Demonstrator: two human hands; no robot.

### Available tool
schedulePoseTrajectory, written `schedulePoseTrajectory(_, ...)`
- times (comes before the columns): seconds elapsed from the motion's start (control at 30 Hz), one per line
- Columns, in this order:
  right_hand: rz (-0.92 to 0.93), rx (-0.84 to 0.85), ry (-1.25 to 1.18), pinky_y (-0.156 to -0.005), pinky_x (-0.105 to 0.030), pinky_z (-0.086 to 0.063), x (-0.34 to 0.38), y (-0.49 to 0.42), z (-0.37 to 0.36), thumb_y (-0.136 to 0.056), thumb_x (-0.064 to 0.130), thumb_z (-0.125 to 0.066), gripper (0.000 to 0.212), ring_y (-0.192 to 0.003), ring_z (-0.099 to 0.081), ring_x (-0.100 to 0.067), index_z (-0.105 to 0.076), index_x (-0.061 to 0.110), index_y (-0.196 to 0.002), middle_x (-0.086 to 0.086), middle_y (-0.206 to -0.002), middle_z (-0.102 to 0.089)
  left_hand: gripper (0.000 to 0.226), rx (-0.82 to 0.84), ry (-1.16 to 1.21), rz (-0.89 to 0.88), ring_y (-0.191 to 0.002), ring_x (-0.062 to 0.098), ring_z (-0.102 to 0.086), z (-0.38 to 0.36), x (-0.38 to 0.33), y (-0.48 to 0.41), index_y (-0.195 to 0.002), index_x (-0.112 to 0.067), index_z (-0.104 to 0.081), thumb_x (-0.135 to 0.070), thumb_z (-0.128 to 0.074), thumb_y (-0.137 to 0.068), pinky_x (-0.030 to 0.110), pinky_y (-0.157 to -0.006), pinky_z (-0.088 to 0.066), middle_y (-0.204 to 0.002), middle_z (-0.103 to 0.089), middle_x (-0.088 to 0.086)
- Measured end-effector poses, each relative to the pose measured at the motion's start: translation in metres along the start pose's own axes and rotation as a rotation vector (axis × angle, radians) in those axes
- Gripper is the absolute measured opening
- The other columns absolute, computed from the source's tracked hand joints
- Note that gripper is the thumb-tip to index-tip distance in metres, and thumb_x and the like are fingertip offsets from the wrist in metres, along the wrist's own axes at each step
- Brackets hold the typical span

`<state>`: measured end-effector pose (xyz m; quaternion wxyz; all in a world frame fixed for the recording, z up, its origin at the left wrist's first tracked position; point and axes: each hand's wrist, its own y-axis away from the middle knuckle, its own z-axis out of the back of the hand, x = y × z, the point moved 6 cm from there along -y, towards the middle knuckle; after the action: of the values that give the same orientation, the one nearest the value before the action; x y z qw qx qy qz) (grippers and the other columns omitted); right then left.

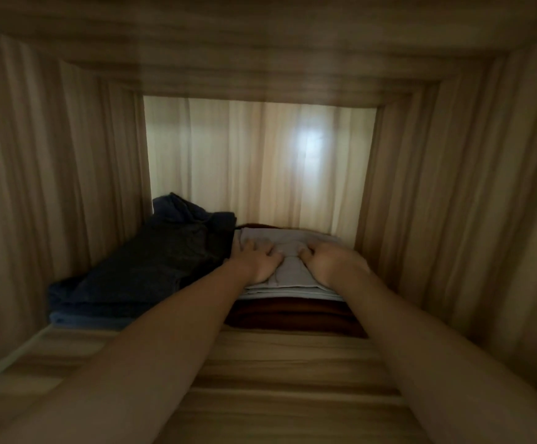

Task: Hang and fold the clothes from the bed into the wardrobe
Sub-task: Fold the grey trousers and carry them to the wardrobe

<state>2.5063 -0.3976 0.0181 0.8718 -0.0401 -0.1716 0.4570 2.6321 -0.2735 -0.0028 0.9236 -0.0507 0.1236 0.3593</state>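
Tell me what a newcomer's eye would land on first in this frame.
Deep in a wooden wardrobe compartment, the left hand and right hand rest on a folded grey garment that tops a brown one on the right of the shelf. Left of that stack lies a rumpled dark blue pile. Above it all, a pale glare spot shines on the lit back panel.

No writing, label, brand or number can be read anywhere. The folded clothes (293, 274) are plain cloth, and the wardrobe (453, 187) shows only wood grain.
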Motion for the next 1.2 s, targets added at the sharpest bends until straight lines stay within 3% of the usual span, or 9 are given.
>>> schedulePoseTrajectory(0.2,0.101,0.177,0.093,-0.113,-0.035,-0.036,0.020,0.058,0.025,-0.103,0.062,-0.022,0.066,-0.136,-0.045,-0.025,-0.041,0.024,-0.153,-0.005,-0.157,-0.042,0.075,0.217,0.002,-0.049,-0.155,0.022,0.001,0.012,-0.002,0.083,-0.161,-0.024,0.003,-0.066,-0.015,-0.101,0.040,-0.126,-0.001,-0.168,0.006,0.003)
schedulePoseTrajectory(0.3,0.127,0.265,0.152,-0.113,-0.033,-0.037,0.032,0.105,0.040,-0.103,0.059,-0.033,0.062,-0.136,-0.045,-0.026,-0.040,0.023,-0.153,-0.004,-0.155,-0.044,0.078,0.248,0.012,-0.099,-0.150,0.022,-0.023,0.021,-0.003,0.133,-0.161,-0.023,-0.011,-0.066,-0.033,-0.100,0.033,-0.122,-0.020,-0.166,-0.016,0.003)
schedulePoseTrajectory(0.37,0.154,0.275,0.149,-0.105,-0.033,-0.045,0.040,0.134,0.054,-0.100,0.058,-0.044,0.058,-0.121,-0.054,-0.022,-0.049,0.024,-0.146,-0.003,-0.143,-0.055,0.076,0.204,0.009,-0.108,-0.141,0.021,-0.037,0.034,-0.005,0.166,-0.160,-0.023,-0.021,-0.062,-0.043,-0.099,0.029,-0.117,-0.030,-0.161,-0.031,0.003)
schedulePoseTrajectory(0.5,0.201,0.273,0.187,-0.100,-0.031,-0.047,0.059,0.192,0.083,-0.100,0.057,-0.048,0.058,-0.121,-0.053,-0.023,-0.047,0.023,-0.148,-0.006,-0.141,-0.054,0.058,0.127,0.033,-0.103,-0.114,0.015,-0.056,0.059,-0.008,0.225,-0.146,-0.020,-0.048,-0.055,-0.048,-0.099,0.029,-0.103,-0.046,-0.134,-0.058,0.000)
schedulePoseTrajectory(0.57,0.238,0.277,0.189,-0.102,-0.030,-0.046,0.066,0.215,0.091,-0.099,0.058,-0.048,0.060,-0.124,-0.051,-0.023,-0.046,0.024,-0.149,-0.004,-0.144,-0.052,0.052,0.079,0.002,-0.073,-0.110,0.015,-0.057,0.067,-0.005,0.253,-0.139,-0.020,-0.055,-0.053,-0.048,-0.100,0.030,-0.100,-0.047,-0.128,-0.061,0.000)
schedulePoseTrajectory(0.73,0.287,0.299,0.184,-0.102,-0.032,-0.046,0.067,0.252,0.095,-0.098,0.058,-0.050,0.059,-0.121,-0.052,-0.021,-0.048,0.024,-0.146,-0.002,-0.140,-0.054,0.055,0.055,0.005,0.036,-0.128,0.017,-0.049,0.064,0.013,0.309,-0.145,-0.019,-0.049,-0.051,-0.049,-0.100,0.026,-0.106,-0.039,-0.145,-0.050,-0.002)
schedulePoseTrajectory(0.87,0.261,0.303,0.181,-0.102,-0.031,-0.046,0.059,0.274,0.094,-0.097,0.058,-0.051,0.053,-0.121,-0.053,-0.021,-0.054,0.026,-0.139,-0.001,-0.137,-0.056,0.034,0.032,0.011,0.051,-0.108,0.013,-0.057,0.057,0.017,0.330,-0.118,-0.025,-0.066,-0.048,-0.051,-0.097,0.031,-0.098,-0.047,-0.121,-0.062,-0.004)
schedulePoseTrajectory(1.0,0.198,0.302,0.185,-0.093,-0.030,-0.049,0.053,0.292,0.089,-0.097,0.056,-0.052,0.041,-0.107,-0.056,-0.018,-0.063,0.027,-0.123,0.002,-0.118,-0.061,0.025,0.031,0.026,-0.025,-0.099,0.013,-0.058,0.053,0.002,0.334,-0.106,-0.024,-0.066,-0.043,-0.055,-0.096,0.032,-0.091,-0.050,-0.108,-0.063,-0.003)
schedulePoseTrajectory(1.2,0.058,0.219,0.173,-0.090,-0.029,-0.046,0.043,0.319,0.090,-0.098,0.050,-0.053,0.037,-0.114,-0.057,-0.022,-0.066,0.022,-0.117,-0.001,-0.121,-0.063,0.033,0.044,-0.026,-0.248,-0.104,0.015,-0.060,0.036,-0.032,0.316,-0.115,-0.024,-0.066,-0.048,-0.056,-0.095,0.037,-0.096,-0.051,-0.114,-0.064,-0.005)
